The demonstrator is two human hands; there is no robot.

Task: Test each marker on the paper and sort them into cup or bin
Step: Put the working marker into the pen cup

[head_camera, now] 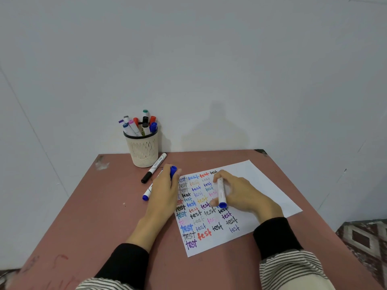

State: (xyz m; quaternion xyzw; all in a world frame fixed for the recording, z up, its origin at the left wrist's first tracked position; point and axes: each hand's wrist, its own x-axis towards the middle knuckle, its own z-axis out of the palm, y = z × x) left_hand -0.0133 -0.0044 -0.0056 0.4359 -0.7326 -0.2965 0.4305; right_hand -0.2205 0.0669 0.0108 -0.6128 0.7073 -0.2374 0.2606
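hands: 2, both over the paper, black cuffs with striped sleeves behind.
right hand (pixel 240 193): fingers curled round the marker (pixel 221 192); white barrel, blue end cap pointing toward the person, far end hidden under the fingers, so tip contact with the sheet can't be confirmed.
left hand (pixel 165 189): at the paper's left edge, fingers closed on a blue cap (pixel 173 171) at its far end.
loose markers on table: 2, both left of the paper. black-capped marker (pixel 154 167) lies diagonally, far end near the cup base. blue-capped marker (pixel 147 193) lies partly under the left hand.
cup (pixel 144 150): 1, cream mesh with dark rim, far-left part of the table (pixel 88 216) by the wall, upright.
markers in cup: about 9 caps seen (purple, grey, blue, pink, red, black, green, orange, blue); exact count unclear, they overlap.
paper (pixel 261 185): 1 white sheet, skewed, right of table centre. Left half filled with "test" in rows: black, blue, red, purple, pink, yellow, grey, some faint. Right half blank.
bin: can't tell, none recognisable.
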